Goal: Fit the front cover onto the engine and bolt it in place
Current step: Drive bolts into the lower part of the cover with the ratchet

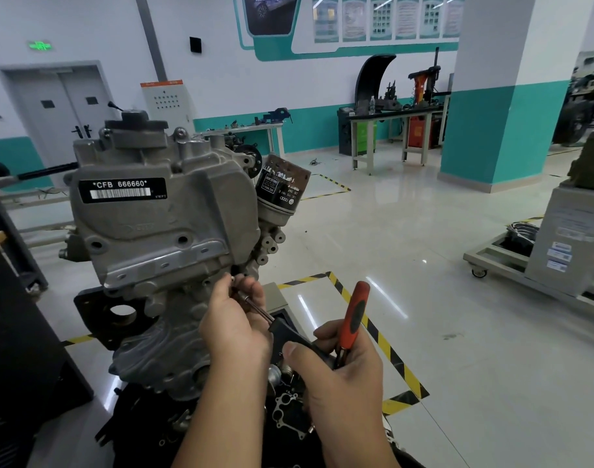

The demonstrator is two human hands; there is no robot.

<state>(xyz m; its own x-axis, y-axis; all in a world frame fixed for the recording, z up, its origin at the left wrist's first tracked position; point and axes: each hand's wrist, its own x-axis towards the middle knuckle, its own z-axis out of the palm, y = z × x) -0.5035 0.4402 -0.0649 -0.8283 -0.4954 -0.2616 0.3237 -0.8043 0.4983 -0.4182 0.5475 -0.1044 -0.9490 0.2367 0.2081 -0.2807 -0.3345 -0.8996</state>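
Left hand (pixel 233 324) fingers (pixel 226 282) pinch the driver tip (pixel 246 297) at a bolt on the front cover's (pixel 160 224) lower right edge; right hand (pixel 336 369) grips the ratchet (pixel 354 315) by its orange handle. Cover sits seated on the engine (pixel 160 349). Keep the bit square, start the thread gently. Oil filter (pixel 280 187) crowds above; yellow-black floor tape (pixel 383 346) beyond.

Single head-worn wide-angle view, looking forward and slightly down. It is sitting close to the engine (pixel 160 238) and both hands (pixel 236 327), taking in the workshop floor (pixel 457 298) and far wall beyond.
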